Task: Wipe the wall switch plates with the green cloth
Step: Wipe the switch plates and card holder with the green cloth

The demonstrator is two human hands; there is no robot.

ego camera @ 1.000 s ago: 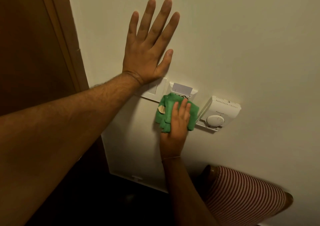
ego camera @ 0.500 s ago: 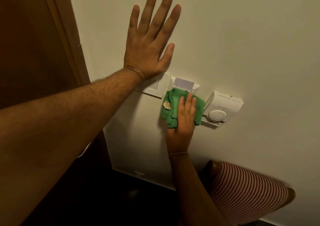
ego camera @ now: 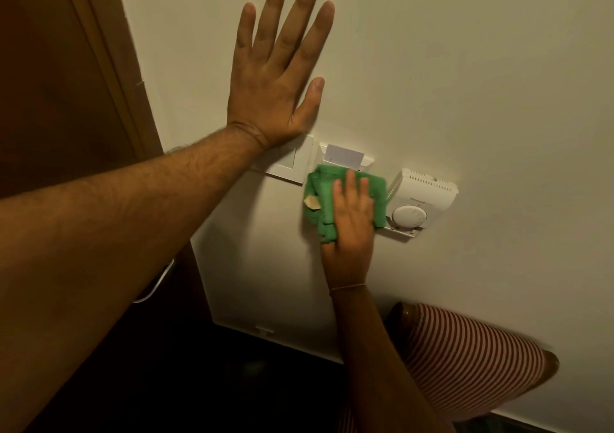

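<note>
Wall fittings in a row, door frame (ego camera: 109, 67) at 9 o'clock.
Switch plate (ego camera: 289, 163), card holder (ego camera: 345, 158), thermostat (ego camera: 418, 200) toward 3 o'clock; cloth (ego camera: 322, 200) between plate and thermostat.

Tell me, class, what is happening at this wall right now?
A person is cleaning wall fittings. The right hand presses a green cloth flat over the card-holder plate, between the switch plate and the thermostat. The left hand is spread flat on the wall above, holding nothing.

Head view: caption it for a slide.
Right hand presses green cloth on key-card switch plate; left hand braces on wall.
</note>
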